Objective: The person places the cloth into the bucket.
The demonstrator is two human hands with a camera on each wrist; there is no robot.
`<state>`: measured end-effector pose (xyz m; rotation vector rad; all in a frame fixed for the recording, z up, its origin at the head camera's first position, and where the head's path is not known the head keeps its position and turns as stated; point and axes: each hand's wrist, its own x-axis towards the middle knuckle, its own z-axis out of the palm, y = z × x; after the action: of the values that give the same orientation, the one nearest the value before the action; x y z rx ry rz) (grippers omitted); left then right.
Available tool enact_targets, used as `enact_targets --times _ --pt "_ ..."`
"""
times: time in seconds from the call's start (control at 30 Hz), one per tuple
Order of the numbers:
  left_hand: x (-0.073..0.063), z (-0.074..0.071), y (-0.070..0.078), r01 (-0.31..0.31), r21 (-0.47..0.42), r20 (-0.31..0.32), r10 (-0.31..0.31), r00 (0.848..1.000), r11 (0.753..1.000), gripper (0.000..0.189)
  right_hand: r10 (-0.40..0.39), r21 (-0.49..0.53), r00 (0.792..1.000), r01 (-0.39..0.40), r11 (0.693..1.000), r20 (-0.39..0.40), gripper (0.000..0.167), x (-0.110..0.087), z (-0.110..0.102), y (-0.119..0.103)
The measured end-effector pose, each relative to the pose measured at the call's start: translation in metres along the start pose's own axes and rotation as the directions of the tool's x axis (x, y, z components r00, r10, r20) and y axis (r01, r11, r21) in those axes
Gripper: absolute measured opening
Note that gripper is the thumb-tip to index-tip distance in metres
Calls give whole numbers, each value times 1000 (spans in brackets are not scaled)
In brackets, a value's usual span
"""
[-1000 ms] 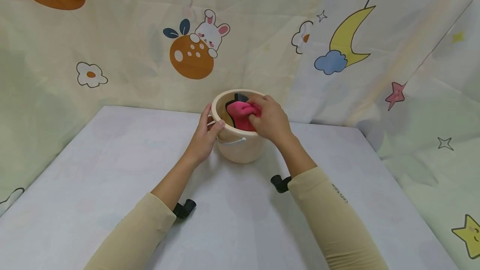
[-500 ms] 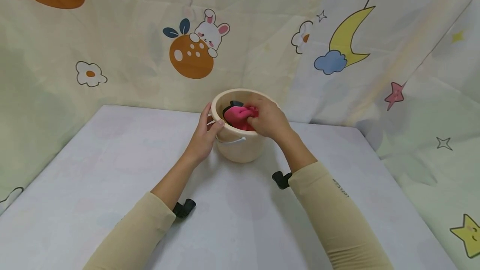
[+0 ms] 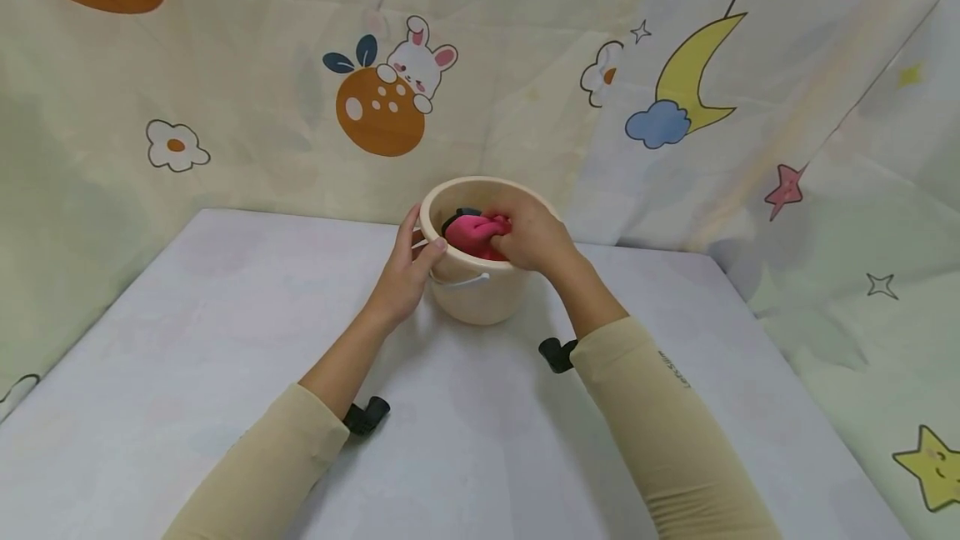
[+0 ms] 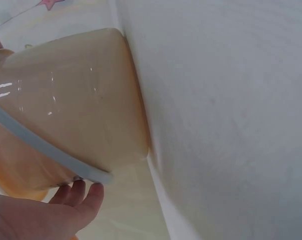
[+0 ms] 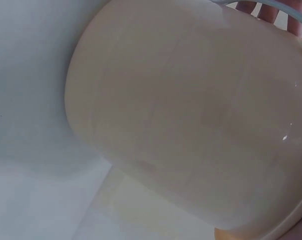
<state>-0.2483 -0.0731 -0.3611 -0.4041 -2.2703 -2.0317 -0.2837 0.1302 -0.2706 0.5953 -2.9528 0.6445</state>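
Observation:
A cream plastic bucket point(image 3: 480, 298) stands upright near the back of the table, its pale handle point(image 4: 50, 150) hanging down along the side. My left hand point(image 3: 405, 277) grips the bucket's left rim, thumb over the edge and the other fingers along the outer wall. My right hand point(image 3: 532, 236) reaches over the right rim and pinches a bunched pink cloth item point(image 3: 476, 233) with dark edging, which sits inside the bucket's mouth. Its lower part is hidden by the bucket wall. In the right wrist view the bucket's outer wall point(image 5: 181, 110) fills most of the frame.
The white table point(image 3: 457, 440) spreads out around the bucket. Right behind it hangs a curtain point(image 3: 510, 107) printed with cartoon figures. Black wrist-worn pieces point(image 3: 367, 417) show beneath both forearms.
My right hand has moved down into the bucket's mouth, and the pink cloth item has sunk lower with it. The left hand and the bucket have stayed in place.

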Motion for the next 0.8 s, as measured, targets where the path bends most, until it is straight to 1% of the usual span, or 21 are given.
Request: enact_targets --times 0.23,0.4,0.63,0.8 --pt "1 0 0 -8 -12 1 8 1000 1000 74 27 -14 999 -27 1000 19 24 2 0 -1" --pt "0 1 0 -4 -8 3 4 1000 1000 74 40 3 999 -40 999 21 24 0 1 0" --pt "-3 2 -5 4 0 3 -4 1000 1000 73 16 -4 1000 -16 1000 26 24 -3 4 2" --pt "-2 1 -1 -10 2 -4 10 1000 1000 73 14 -31 1000 -13 999 25 26 -1 1 0"
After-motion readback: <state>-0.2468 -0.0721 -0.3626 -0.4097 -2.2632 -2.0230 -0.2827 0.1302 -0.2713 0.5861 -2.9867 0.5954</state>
